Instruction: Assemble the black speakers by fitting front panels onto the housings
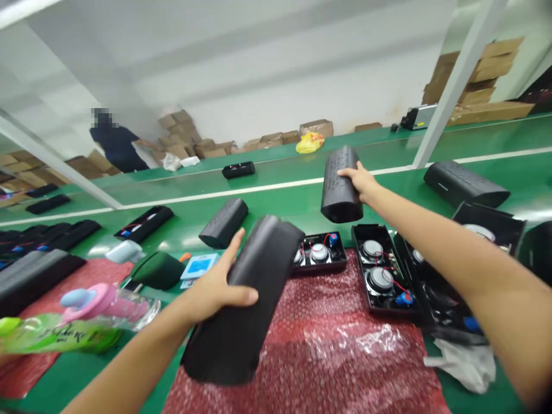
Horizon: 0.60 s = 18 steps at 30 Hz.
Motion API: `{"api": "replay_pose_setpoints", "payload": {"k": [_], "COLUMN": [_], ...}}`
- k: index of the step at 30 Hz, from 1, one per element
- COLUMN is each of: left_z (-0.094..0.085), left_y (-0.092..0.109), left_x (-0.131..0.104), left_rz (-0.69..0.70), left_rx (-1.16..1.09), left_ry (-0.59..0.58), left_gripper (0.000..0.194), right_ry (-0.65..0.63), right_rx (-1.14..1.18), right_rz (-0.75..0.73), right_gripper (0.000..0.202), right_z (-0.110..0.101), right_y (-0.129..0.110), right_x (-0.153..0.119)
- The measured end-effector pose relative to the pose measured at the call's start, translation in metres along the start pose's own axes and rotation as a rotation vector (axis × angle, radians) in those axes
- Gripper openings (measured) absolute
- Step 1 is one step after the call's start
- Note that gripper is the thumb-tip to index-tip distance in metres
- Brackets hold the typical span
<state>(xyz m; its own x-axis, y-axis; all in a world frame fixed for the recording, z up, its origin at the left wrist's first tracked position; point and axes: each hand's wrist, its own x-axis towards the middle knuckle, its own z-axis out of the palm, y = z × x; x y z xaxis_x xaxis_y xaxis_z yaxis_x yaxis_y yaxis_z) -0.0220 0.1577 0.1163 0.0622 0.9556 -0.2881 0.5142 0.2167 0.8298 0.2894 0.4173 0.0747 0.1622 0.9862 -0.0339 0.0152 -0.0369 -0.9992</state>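
Note:
My left hand (219,284) grips a large black speaker housing (254,305), thumb across its face, tilted above the red bubble wrap (328,351). Farther out, my right hand (360,179) holds a second black housing (340,184) with a dotted surface, over the green bench. Between and below them, an open speaker box (325,261) with round drivers and red wires is partly hidden by the left housing. Another open box (379,273) with two drivers and a blue part stands to its right, on the wrap's edge.
A black housing (225,221) stands beyond my left hand. At left are a pink bottle (112,305), a green bottle (64,336) and a green case (159,270). More housings (466,183) and white plastic (468,362) are at right. A person (118,144) stands across the bench.

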Motion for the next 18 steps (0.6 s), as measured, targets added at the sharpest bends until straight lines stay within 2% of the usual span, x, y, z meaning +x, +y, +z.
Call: {"api": "replay_pose_setpoints", "payload": {"k": [2,5,7,10,12,14,18], "left_z": [-0.023,-0.043,-0.045,-0.034,-0.020,-0.004,0.019], "left_y": [0.022,0.044,0.051,0.050,0.044,0.034,0.013], "left_x": [0.046,0.132,0.190,0.259,0.288,0.305,0.324], "left_rz": [0.021,0.037,0.014,-0.056,-0.126,-0.149,-0.141], "left_rx": [0.071,0.370,0.523,0.589,0.606,0.619,0.630], "left_ry": [0.178,0.429,0.497,0.501,0.458,0.419,0.370], "left_gripper": [0.121,0.120,0.123,0.122,0.118,0.107,0.093], "right_ry": [0.070,0.063,0.036,-0.030,-0.080,-0.106,-0.129], "right_rx": [-0.152,-0.220,-0.244,-0.264,-0.281,-0.322,-0.487], "right_rz": [0.038,0.101,0.121,0.119,0.113,0.103,0.100], "right_gripper": [0.093,0.095,0.093,0.086,0.083,0.079,0.055], "right_z": [0.016,0.038,0.054,0.076,0.088,0.093,0.081], "right_y": [0.015,0.042,0.059,0.079,0.089,0.096,0.100], "right_x": [0.024,0.049,0.060,0.071,0.076,0.082,0.092]}}
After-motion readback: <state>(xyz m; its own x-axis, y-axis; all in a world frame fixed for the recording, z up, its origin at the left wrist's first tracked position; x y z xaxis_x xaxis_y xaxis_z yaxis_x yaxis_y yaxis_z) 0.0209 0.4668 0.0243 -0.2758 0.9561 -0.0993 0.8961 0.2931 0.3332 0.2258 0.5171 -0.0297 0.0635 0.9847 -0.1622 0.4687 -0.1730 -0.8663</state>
